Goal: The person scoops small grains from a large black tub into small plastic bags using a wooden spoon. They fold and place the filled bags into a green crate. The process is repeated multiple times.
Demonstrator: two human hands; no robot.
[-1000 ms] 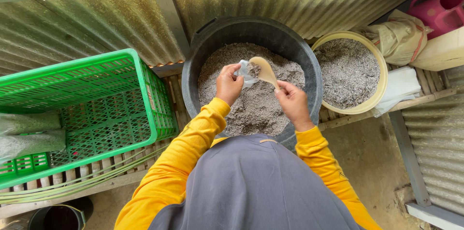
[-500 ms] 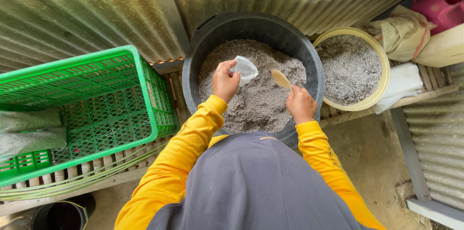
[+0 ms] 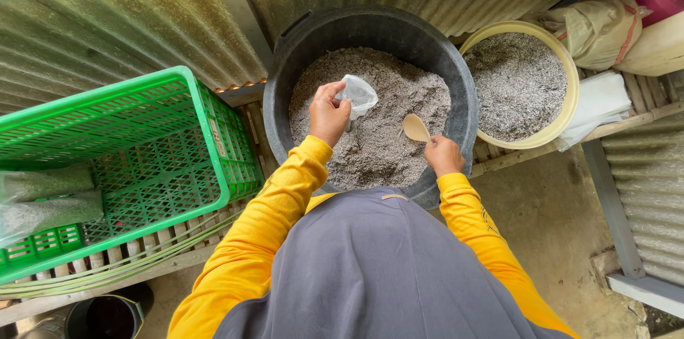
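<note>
Left hand (image 3: 328, 115) holds one bag (image 3: 358, 94); right hand (image 3: 443, 155), one spoon (image 3: 415, 127).

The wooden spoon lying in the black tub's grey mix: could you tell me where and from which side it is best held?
By the handle end, from the near, person's side. The wooden spoon points its bowl away into the grey mix of the black tub, and the handle runs back into the right hand, which already grips it there, probably the cleanest hold.

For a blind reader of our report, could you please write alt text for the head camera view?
Over a black tub of grey mix, the left hand holds a small clear bag and the right hand a wooden spoon. A green crate sits at left, a yellow bowl at right.
</note>
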